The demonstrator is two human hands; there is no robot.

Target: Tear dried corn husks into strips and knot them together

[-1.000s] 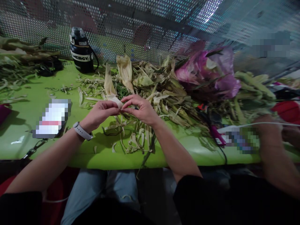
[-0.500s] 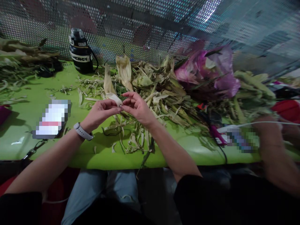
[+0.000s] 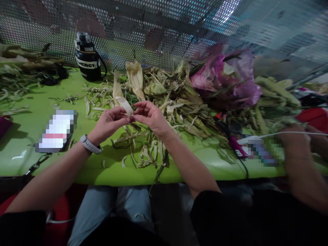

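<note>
A pale strip of corn husk point(image 3: 125, 105) is pinched between my two hands above the green table point(image 3: 102, 171). My left hand point(image 3: 111, 121) is closed on its lower end, thumb against fingertips. From the other side, my right hand point(image 3: 151, 118) pinches the same end with thumb and forefinger, its other fingers loosely curled. The strip's free end stands up and leans left. Cut husk scraps point(image 3: 151, 150) lie below my hands. Just behind them are an upright pale husk point(image 3: 117, 87) and a dried husk bundle point(image 3: 135, 77).
A black bottle point(image 3: 88, 58) stands at the back left, a phone point(image 3: 57, 130) lies nearer. Heaped husks point(image 3: 189, 116) and a pink plastic bag point(image 3: 228, 78) fill the back right. At the right edge is another person's arm point(image 3: 297, 153). A perforated metal panel point(image 3: 123, 30) rises behind.
The husk strip's free end has risen and stands more upright between my hands. Both hands stay in nearly the same place.
</note>
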